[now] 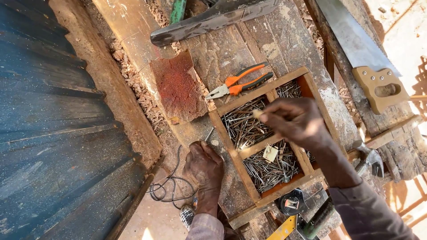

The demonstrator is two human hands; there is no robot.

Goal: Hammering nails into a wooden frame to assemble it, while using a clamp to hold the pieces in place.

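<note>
1. While the right hand [296,121] hovers over the nail box [311,91], pinched on a pale nail [257,114], loose points below could prick it.
2. That nail juts past the fingertips, above the box's far compartment.
3. Fisted, the left hand [203,166] rests on the workbench [222,51] beside the box's near-left edge, around a nail whose tip shows.

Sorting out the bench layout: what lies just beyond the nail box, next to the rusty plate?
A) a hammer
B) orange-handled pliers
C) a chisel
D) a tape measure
B: the orange-handled pliers lie on the bench between the rusty plate and the nail box.
</note>
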